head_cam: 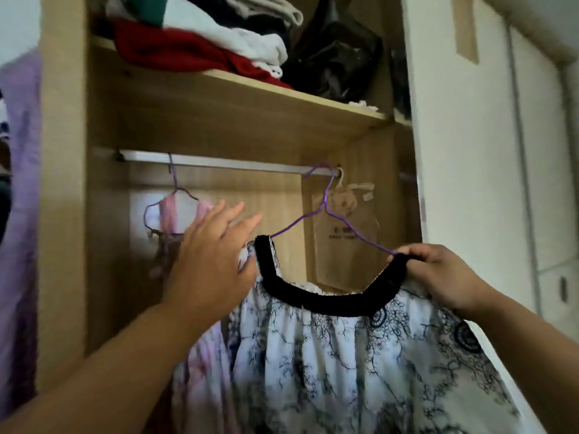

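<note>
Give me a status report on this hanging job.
Left hand open against the printed top. Right hand pinches its black collar on the purple hanger. Hook at the rail. Pink garment hangs close alongside.

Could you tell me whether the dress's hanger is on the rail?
On: the hanger hooks over the rail; the right hand pinches the dress.

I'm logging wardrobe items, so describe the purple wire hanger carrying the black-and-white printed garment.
The thin purple wire hanger looks like coated metal: a curved hook, a neck and two sloping arms. Its hook sits at the right end of the silver metal rail. The white garment with black print hangs from it, hiding the left arm's end. The right hand pinches the right arm's end together with the neckline.
</note>
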Motion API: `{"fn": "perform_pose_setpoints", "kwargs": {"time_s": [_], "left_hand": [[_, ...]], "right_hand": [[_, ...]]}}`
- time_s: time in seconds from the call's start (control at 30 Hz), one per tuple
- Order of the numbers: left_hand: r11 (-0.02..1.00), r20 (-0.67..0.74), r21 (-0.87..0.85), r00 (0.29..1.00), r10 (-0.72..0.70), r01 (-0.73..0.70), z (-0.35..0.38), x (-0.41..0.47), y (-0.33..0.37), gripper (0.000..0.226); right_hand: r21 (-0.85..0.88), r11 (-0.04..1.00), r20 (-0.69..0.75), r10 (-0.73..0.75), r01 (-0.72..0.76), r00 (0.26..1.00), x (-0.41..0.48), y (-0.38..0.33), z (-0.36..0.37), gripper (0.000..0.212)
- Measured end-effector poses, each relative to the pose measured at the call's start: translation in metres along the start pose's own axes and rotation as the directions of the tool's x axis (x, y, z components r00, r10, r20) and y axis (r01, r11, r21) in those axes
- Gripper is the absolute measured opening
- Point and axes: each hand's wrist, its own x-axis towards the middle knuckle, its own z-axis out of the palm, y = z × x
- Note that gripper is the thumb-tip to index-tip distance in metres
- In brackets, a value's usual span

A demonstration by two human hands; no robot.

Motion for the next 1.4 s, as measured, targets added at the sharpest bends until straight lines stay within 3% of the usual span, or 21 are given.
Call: {"fn": "perform_pose_setpoints", "kwargs": {"time_s": [0.07, 0.17, 0.27, 0.33, 0.37, 0.47, 0.53, 0.67, 0.8, 0.9, 1.07, 1.27, 1.4], "left_hand": [[0.971, 0.105, -0.233, 0.994, -0.033, 0.057, 0.032, -0.012, 0.017, 0.062], [0.926, 0.281, -0.337, 0.957, -0.074, 0.171, 0.078, -0.033, 0.031, 0.065], [0.895, 0.628, -0.276, 0.77, -0.107, 0.35, 0.112, -0.064, 0.043, 0.055], [0.88, 0.738, -0.325, 0.675, 0.007, 0.347, 0.123, -0.088, 0.053, 0.024], [0.856, 0.745, -0.388, 0.663, 0.073, 0.342, 0.125, -0.1, 0.058, 0.021], [0.736, 0.69, -0.588, 0.682, 0.242, 0.334, 0.118, -0.134, 0.077, 0.02], [0.651, 0.626, -0.687, 0.718, 0.304, 0.323, 0.106, -0.154, 0.09, 0.014], [0.531, 0.538, -0.794, 0.748, 0.388, 0.295, 0.09, -0.191, 0.112, 0.019], [0.459, 0.458, -0.862, 0.717, 0.525, 0.214, 0.075, -0.232, 0.139, 0.018], [0.413, 0.366, -0.907, 0.632, 0.683, 0.079, 0.054, -0.269, 0.167, 0.017], [0.279, 0.239, -0.96, 0.471, 0.849, -0.015, -0.007, -0.336, 0.225, 0.02], [0.146, 0.126, -0.986, 0.206, 0.97, -0.086, -0.112, -0.423, 0.319, 0.021], [0.039, 0.032, -0.993, 0.071, 0.997, -0.107, -0.187, -0.482, 0.374, 0.023]], "right_hand": [[0.006, 0.998, 0.034, 0.066, -0.066, 0.997, -0.033, -0.001, -0.012, 0.021], [-0.03, 0.984, 0.066, 0.18, -0.178, 0.982, -0.089, -0.007, -0.027, 0.015], [-0.095, 0.952, 0.001, 0.294, -0.292, 0.956, -0.151, -0.026, -0.035, 0.013], [-0.16, 0.906, -0.079, 0.383, -0.391, 0.92, -0.191, -0.043, -0.036, 0.024], [-0.222, 0.869, -0.138, 0.42, -0.442, 0.897, -0.21, -0.051, -0.033, 0.031], [-0.352, 0.727, -0.35, 0.483, -0.59, 0.803, -0.269, -0.073, -0.019, 0.045], [-0.338, 0.639, -0.456, 0.531, -0.691, 0.714, -0.311, -0.091, -0.001, 0.048], [-0.128, 0.546, -0.57, 0.643, -0.828, 0.512, -0.398, -0.141, 0.051, 0.037], [-0.157, 0.361, -0.742, 0.571, -0.919, 0.351, -0.473, -0.177, 0.107, 0.022], [-0.052, 0.255, -0.793, 0.577, -0.966, 0.195, -0.537, -0.2, 0.142, 0.016], [0.197, 0.178, -0.821, 0.567, -0.964, -0.063, -0.652, -0.252, 0.187, 0.015], [0.541, 0.182, -0.757, 0.531, -0.821, -0.38, -0.781, -0.343, 0.221, 0.013], [0.671, 0.181, -0.695, 0.491, -0.719, -0.525, -0.857, -0.404, 0.231, 0.011]]}}
